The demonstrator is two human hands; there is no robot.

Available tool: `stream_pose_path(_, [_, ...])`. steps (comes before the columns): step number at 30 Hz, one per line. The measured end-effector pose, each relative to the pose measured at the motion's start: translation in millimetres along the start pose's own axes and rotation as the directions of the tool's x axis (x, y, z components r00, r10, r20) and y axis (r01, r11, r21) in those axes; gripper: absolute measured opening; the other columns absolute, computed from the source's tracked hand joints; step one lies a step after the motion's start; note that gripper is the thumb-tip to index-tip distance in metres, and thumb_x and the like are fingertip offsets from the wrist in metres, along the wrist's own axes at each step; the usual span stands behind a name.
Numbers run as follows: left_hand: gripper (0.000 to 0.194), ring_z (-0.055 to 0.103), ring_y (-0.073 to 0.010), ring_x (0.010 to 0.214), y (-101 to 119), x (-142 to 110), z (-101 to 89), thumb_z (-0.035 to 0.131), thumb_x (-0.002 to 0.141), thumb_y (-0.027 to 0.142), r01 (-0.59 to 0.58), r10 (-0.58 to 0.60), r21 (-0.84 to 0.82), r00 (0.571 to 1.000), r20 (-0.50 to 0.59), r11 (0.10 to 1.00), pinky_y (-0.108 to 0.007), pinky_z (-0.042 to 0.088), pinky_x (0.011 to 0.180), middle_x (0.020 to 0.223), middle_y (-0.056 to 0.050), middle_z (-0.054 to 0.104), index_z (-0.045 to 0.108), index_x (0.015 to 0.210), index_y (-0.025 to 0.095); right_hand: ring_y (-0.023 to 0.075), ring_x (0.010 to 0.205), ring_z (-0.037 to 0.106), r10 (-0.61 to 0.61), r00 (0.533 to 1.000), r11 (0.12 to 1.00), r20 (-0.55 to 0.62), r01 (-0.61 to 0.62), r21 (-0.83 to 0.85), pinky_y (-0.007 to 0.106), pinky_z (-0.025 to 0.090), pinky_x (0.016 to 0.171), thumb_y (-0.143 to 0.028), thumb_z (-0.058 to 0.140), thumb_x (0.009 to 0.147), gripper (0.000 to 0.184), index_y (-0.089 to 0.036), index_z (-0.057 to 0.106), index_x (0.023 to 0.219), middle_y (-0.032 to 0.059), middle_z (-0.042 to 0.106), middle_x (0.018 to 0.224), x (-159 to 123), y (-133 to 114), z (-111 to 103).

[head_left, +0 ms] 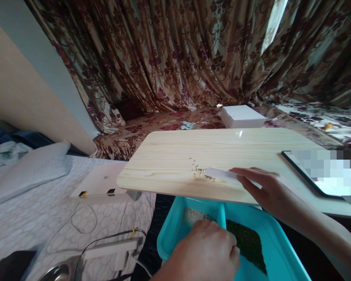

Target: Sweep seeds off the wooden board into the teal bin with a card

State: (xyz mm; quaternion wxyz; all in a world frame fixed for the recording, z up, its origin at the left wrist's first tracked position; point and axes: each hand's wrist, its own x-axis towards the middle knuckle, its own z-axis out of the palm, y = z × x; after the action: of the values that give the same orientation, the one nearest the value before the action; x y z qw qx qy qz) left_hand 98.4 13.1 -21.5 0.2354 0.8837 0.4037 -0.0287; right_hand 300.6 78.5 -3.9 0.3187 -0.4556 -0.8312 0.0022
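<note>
My right hand pinches a thin white card against the light wood-grain tabletop. Small seeds or grains, dark and greenish, lie scattered at the card's left end. Below the table's near edge sits a turquoise divided tray. Its left compartment holds pale grains, and the right one a heap of dark green grains. My left hand is closed over the tray's divider, fingers curled down, their tips mostly hidden.
The wooden tabletop spans the middle. A tablet-like device, its screen blurred, lies at the right. Behind stands a white box. On the bed at left are a pale flat box, a power strip with cables, and a pillow.
</note>
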Motion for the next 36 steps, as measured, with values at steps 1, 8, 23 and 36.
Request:
stream_pose_path(1, [0.036,0.071,-0.0302,0.085,0,0,0.0,0.041,0.095,0.027,0.000,0.000,0.002,1.000,0.001,1.000,-0.041,0.054,0.081,0.088,-0.014,0.074,0.074,0.088,0.014,0.0219,0.081,0.074,0.008,1.000,1.000,-0.002,-0.008,-0.005,0.032,0.058,0.066,-0.027,0.045,0.095,0.032,-0.021,0.072,0.111,0.0083,0.078,0.097,-1,2,0])
stream_pose_path(8, [0.037,0.072,-0.0308,0.085,0,0,-1.1,0.041,0.095,0.027,0.012,-0.012,-0.011,1.000,0.003,1.000,-0.041,0.054,0.081,0.087,-0.014,0.074,0.075,0.087,0.013,0.0235,0.071,0.073,0.051,0.999,0.999,0.014,-0.051,-0.006,0.034,0.056,0.058,-0.030,0.044,0.094,0.035,-0.019,0.072,0.111,0.0092,0.078,0.092,-5,10,0])
stream_pose_path(23, [0.038,0.071,-0.0305,0.081,3,4,-1.7,0.040,0.095,0.027,-0.028,0.029,0.019,0.999,-0.020,0.999,-0.041,0.054,0.078,0.084,-0.015,0.074,0.073,0.085,0.012,0.0231,0.077,0.073,0.080,0.996,0.996,0.037,-0.082,0.038,0.034,0.057,0.061,-0.034,0.046,0.094,0.034,-0.021,0.074,0.107,0.0086,0.078,0.094,-6,10,-2])
stream_pose_path(36, [0.036,0.065,-0.0261,0.090,-23,-28,-14.6,0.038,0.095,0.028,0.183,-0.189,-0.096,0.980,-0.059,0.978,-0.035,0.045,0.080,0.083,-0.008,0.072,0.068,0.077,0.019,0.0205,0.080,0.073,0.030,1.000,0.998,-0.004,-0.030,0.057,0.032,0.057,0.067,-0.026,0.047,0.093,0.029,-0.021,0.074,0.105,0.0073,0.078,0.094,1,8,4])
